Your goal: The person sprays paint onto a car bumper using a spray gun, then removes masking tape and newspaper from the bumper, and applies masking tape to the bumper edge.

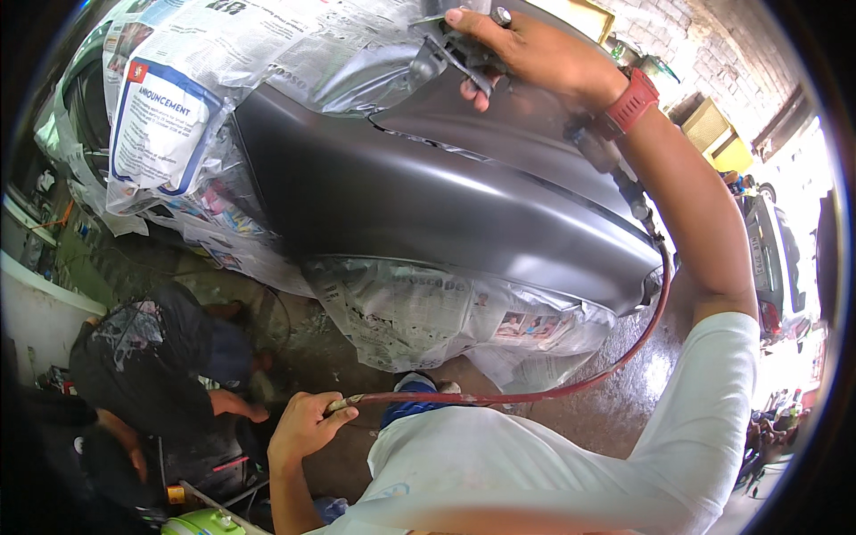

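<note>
My right hand (526,53), a red watch on its wrist, grips a spray gun (464,62) above the car's dark grey hood, near the top of the view. A fitting (637,205) below the gun joins a red hose (553,392) that curves down and leftward. My left hand (308,419) holds this hose at its pale taped section near the bottom centre. The grey fender (419,214) spans the middle. Newspaper and clear plastic (223,53) cover the left part of the car, and more masking paper (455,312) hangs below the fender.
Other people (143,357) in dark clothes crouch at lower left, among tools and a green object (201,522). A parked vehicle (776,267) and yellow boards (722,134) are at the right, by a pale brick wall (704,45). A concrete floor (624,392) surrounds the car.
</note>
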Motion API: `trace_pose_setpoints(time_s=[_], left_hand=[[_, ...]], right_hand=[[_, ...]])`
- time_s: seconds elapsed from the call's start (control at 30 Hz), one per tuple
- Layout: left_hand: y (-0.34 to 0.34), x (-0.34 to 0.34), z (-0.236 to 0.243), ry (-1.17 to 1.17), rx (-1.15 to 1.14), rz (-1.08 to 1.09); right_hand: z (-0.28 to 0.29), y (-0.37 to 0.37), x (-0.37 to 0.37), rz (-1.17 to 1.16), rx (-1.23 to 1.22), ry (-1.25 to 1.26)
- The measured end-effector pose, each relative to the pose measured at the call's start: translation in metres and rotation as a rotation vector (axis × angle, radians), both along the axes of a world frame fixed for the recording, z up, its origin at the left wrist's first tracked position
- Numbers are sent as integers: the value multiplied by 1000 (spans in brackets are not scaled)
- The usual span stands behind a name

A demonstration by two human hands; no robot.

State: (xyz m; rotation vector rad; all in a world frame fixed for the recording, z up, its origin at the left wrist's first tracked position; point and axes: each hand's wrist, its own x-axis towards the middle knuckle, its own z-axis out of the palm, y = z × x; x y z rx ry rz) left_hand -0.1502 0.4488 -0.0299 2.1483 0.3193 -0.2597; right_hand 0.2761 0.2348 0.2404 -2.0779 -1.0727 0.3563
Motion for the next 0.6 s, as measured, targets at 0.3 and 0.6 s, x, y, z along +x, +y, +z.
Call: trace_pose_setpoints(time_s=[0.3, 0.6], left_hand=[[90, -13, -24, -33, -68, 52], [284, 12, -7, -151, -174, 237]], right_hand=[[12, 51, 78, -740, -256, -406], [-1, 126, 288, -834, -125, -257]])
